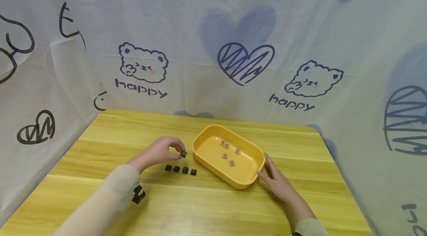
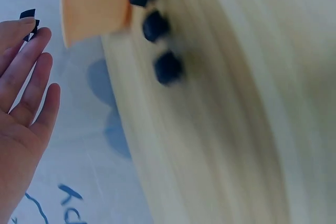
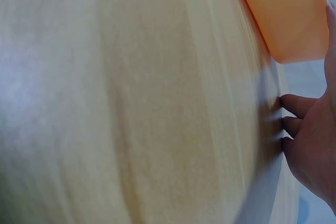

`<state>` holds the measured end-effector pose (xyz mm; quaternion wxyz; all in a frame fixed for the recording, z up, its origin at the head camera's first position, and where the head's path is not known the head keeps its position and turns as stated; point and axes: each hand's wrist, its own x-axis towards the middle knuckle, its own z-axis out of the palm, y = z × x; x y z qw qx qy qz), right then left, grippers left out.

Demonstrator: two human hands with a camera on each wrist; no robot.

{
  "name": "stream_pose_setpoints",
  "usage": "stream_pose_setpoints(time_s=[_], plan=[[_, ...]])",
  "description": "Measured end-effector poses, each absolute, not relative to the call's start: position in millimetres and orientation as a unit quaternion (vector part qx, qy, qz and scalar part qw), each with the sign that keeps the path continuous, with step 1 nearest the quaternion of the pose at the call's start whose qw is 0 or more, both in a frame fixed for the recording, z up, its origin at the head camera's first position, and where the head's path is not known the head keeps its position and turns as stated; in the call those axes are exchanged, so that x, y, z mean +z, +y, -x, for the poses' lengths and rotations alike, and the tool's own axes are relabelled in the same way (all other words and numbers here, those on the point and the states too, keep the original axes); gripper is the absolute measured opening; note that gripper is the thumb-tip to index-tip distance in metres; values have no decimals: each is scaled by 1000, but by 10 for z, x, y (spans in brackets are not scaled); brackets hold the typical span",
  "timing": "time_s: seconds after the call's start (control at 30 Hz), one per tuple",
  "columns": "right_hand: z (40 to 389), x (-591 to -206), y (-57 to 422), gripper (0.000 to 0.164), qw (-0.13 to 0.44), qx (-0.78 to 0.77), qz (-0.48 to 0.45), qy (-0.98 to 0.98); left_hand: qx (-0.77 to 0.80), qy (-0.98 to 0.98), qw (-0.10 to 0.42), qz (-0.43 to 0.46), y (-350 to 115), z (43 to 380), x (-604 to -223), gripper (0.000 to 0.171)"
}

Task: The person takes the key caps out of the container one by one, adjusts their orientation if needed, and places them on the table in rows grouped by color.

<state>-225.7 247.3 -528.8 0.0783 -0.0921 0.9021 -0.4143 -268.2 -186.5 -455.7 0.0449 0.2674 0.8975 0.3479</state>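
Note:
My left hand pinches a black keycap between thumb and fingertip, just left of the tray. In the left wrist view, the other fingers extend loosely beside the pinched keycap. Below this hand, several black keycaps stand in a row on the table. A yellow tray holds several small brownish square pieces, spread over its floor. My right hand rests against the tray's right end, its fingers extended. The right wrist view has its thumb at the tray's wall and other fingertips on the table.
The wood-grain table ends at a hanging white cloth printed with hearts and bears. More of this cloth hangs at the left and right. A black device is worn at the left wrist.

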Motion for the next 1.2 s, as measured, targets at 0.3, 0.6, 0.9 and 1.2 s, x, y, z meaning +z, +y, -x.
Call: stream_pose_setpoints(time_s=[0.3,0.6,0.9,1.2], plan=[[2250,-5281,2497,76,73,-408,95,905,324,922,47,-205,-2208,2602,-4694,16],[2246,-5255,2492,75,75,-408,90,906,330,926,83,-165,-2381,2556,-4801,16],[2256,-5276,2483,76,77,-409,89,905,312,931,88,-169,-2463,2531,-4892,14],[2256,-5294,2470,77,74,-419,96,900,307,934,100,-156,-2488,2540,-4957,14]])
